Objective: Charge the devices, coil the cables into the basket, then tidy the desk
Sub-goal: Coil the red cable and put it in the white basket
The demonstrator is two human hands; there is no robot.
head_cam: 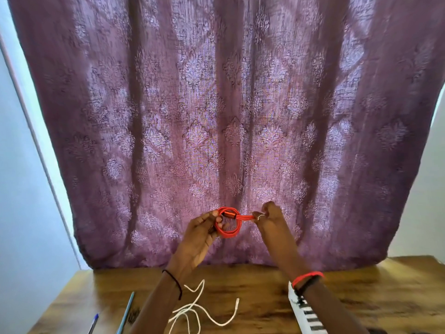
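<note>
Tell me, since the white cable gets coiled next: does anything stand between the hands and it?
Only the red cable: the left hand holds its coil and the right hand pinches its end, so both are occupied. The white cable lies uncovered on the desk below them.

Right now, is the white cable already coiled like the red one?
No, the white cable lies loose and sprawled on the desk, while the left hand and right hand hold the red cable in loops.

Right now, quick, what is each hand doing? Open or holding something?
Left hand: closed, holding the red cable coil above the desk.
Right hand: closed, pinching the bunched strands at the same coil's right side.
</note>
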